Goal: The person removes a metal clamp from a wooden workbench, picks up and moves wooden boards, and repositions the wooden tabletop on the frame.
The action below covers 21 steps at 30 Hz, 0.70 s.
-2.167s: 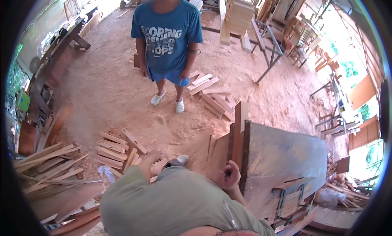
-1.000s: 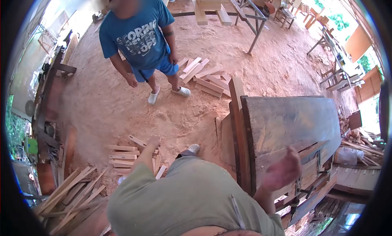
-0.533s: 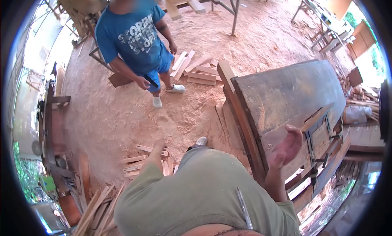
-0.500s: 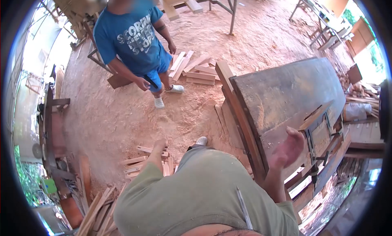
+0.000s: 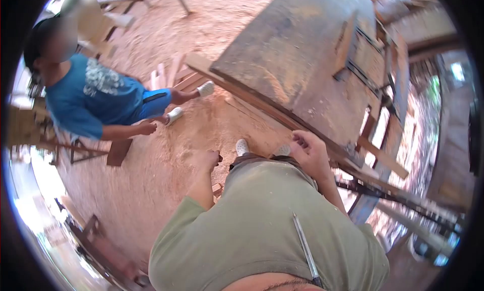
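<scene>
My left hand (image 5: 214, 159) hangs beside my body on the left, over the dusty floor. Its fingers look curled in, and anything inside them is hidden. My right hand (image 5: 308, 149) is raised in front of my right side, close to the near edge of a large worn wooden table (image 5: 282, 49). Loosely bent fingers show on it, slightly apart, with nothing visible in them. A pen (image 5: 305, 245) hangs at the neck of my green shirt (image 5: 252, 205).
A person (image 5: 96, 94) in a blue shirt stands at the left. Wood pieces (image 5: 174, 74) lie on the floor behind them. A wooden fence with metal bars (image 5: 360, 54) sits on the table, and a wood strip (image 5: 383, 157) juts from its right side.
My view has turned, so the table now lies nearer and the person further left. My right hand has come down from over the table, its fingers more bent.
</scene>
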Each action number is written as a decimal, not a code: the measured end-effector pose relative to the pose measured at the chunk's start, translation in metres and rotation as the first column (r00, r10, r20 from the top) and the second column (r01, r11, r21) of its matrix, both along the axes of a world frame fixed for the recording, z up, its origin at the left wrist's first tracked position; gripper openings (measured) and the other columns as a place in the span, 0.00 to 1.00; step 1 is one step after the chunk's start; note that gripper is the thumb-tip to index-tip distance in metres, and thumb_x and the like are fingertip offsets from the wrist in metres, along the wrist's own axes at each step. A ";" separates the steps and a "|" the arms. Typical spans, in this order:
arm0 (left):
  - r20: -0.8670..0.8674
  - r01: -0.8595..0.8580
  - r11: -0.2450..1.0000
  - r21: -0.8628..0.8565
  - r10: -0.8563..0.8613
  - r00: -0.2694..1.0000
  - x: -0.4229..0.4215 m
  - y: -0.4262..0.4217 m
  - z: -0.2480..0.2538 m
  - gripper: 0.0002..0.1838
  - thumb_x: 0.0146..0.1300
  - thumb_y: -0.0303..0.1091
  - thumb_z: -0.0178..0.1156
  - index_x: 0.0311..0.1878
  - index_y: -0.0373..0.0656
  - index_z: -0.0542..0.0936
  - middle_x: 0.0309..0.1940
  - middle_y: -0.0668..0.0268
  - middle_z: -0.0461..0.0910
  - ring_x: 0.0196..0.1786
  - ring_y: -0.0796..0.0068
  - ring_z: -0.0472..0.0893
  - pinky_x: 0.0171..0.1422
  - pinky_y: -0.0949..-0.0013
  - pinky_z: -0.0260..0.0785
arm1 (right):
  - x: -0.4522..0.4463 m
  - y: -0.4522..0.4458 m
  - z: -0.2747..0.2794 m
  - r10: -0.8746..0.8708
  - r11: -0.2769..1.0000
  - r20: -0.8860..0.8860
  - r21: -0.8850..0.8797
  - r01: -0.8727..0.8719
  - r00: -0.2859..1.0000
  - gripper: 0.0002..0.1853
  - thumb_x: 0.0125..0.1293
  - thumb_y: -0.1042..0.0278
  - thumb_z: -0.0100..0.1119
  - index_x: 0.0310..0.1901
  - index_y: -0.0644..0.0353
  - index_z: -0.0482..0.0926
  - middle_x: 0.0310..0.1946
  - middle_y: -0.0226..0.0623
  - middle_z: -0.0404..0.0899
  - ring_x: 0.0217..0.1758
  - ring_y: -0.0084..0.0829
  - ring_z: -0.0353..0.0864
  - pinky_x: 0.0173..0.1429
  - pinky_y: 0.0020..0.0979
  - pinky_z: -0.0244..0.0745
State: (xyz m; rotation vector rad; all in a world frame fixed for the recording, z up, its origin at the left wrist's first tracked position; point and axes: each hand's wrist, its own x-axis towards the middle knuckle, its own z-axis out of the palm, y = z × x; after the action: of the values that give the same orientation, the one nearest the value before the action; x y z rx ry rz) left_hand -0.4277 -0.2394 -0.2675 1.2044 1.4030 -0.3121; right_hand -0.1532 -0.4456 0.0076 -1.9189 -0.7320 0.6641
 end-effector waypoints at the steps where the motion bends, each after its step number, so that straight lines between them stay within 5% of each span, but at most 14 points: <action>1: 0.003 0.058 0.998 -0.027 -0.058 0.998 0.003 0.004 -0.005 0.17 0.63 0.46 0.48 0.34 0.40 0.77 0.28 0.62 0.80 0.31 0.68 0.79 0.35 0.61 0.69 | 0.001 -0.004 0.004 -0.058 0.998 0.003 -0.027 0.058 0.998 0.15 0.55 0.73 0.59 0.45 0.67 0.76 0.33 0.40 0.78 0.35 0.28 0.77 0.39 0.27 0.72; 4: -0.049 0.219 0.974 -0.064 -0.223 0.974 0.026 0.027 -0.025 0.17 0.63 0.46 0.49 0.36 0.40 0.76 0.29 0.61 0.79 0.32 0.68 0.78 0.36 0.61 0.69 | 0.019 -0.022 0.012 -0.257 0.963 0.115 -0.055 0.264 0.960 0.14 0.57 0.73 0.59 0.45 0.66 0.77 0.33 0.29 0.77 0.32 0.18 0.72 0.38 0.21 0.69; 7: -0.062 0.218 0.974 -0.066 -0.222 0.973 0.059 0.035 -0.033 0.22 0.63 0.47 0.49 0.37 0.34 0.77 0.28 0.60 0.80 0.29 0.67 0.78 0.32 0.64 0.69 | 0.043 -0.040 0.042 -0.410 0.892 0.231 -0.100 0.441 0.882 0.14 0.57 0.70 0.60 0.44 0.66 0.77 0.34 0.35 0.79 0.35 0.23 0.76 0.40 0.25 0.71; 9: 0.021 0.091 0.995 -0.047 -0.090 0.996 0.080 0.047 -0.029 0.26 0.63 0.53 0.47 0.38 0.34 0.76 0.28 0.60 0.79 0.28 0.68 0.76 0.32 0.65 0.67 | 0.066 -0.060 0.043 -0.494 0.867 0.273 0.087 0.491 0.825 0.16 0.58 0.70 0.59 0.47 0.65 0.76 0.37 0.36 0.78 0.36 0.23 0.76 0.39 0.24 0.72; 11: 0.177 -0.061 0.983 -0.174 0.093 0.980 0.107 0.051 -0.012 0.29 0.63 0.58 0.44 0.38 0.36 0.77 0.27 0.61 0.79 0.28 0.70 0.75 0.33 0.66 0.67 | 0.085 -0.074 0.052 -0.523 0.851 0.233 0.096 0.516 0.820 0.17 0.59 0.70 0.58 0.50 0.63 0.74 0.39 0.35 0.77 0.37 0.22 0.75 0.39 0.23 0.72; 13: 0.292 -0.038 0.982 -0.183 0.091 0.952 0.135 0.054 -0.006 0.30 0.63 0.59 0.45 0.37 0.37 0.78 0.26 0.62 0.79 0.27 0.71 0.75 0.33 0.65 0.66 | 0.088 -0.063 0.072 -0.576 0.807 0.224 0.005 0.590 0.786 0.17 0.61 0.70 0.57 0.52 0.64 0.73 0.40 0.35 0.76 0.38 0.21 0.75 0.43 0.23 0.71; 16: 0.352 -0.069 0.993 -0.094 0.098 0.931 0.164 0.048 0.001 0.29 0.63 0.56 0.47 0.34 0.35 0.79 0.26 0.60 0.80 0.31 0.66 0.78 0.38 0.62 0.68 | 0.127 -0.074 0.028 -0.513 0.857 0.234 0.082 0.509 0.826 0.16 0.62 0.69 0.56 0.50 0.66 0.74 0.40 0.35 0.76 0.39 0.21 0.75 0.48 0.23 0.70; 18: 0.195 0.211 0.926 0.313 -0.280 0.940 0.170 0.042 0.007 0.26 0.61 0.53 0.51 0.32 0.34 0.80 0.27 0.59 0.81 0.31 0.65 0.80 0.41 0.65 0.71 | 0.152 -0.071 -0.007 -0.456 0.890 0.147 0.091 0.447 0.878 0.17 0.61 0.69 0.57 0.50 0.68 0.74 0.41 0.36 0.77 0.41 0.23 0.76 0.50 0.24 0.70; 21: 0.083 0.205 0.903 0.377 -0.253 0.964 0.148 0.026 0.019 0.25 0.59 0.50 0.52 0.34 0.33 0.81 0.30 0.55 0.82 0.35 0.61 0.81 0.43 0.65 0.71 | 0.190 -0.047 -0.035 -0.313 0.947 0.093 0.108 0.303 0.945 0.17 0.61 0.68 0.57 0.50 0.69 0.74 0.43 0.39 0.77 0.47 0.27 0.76 0.52 0.26 0.69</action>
State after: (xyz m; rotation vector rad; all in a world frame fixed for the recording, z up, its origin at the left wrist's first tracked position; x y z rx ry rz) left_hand -0.2799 -0.2139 -0.2488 1.6748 1.2375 -0.1317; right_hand 0.0365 -0.4921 -0.0278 -1.9407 -0.5019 0.3273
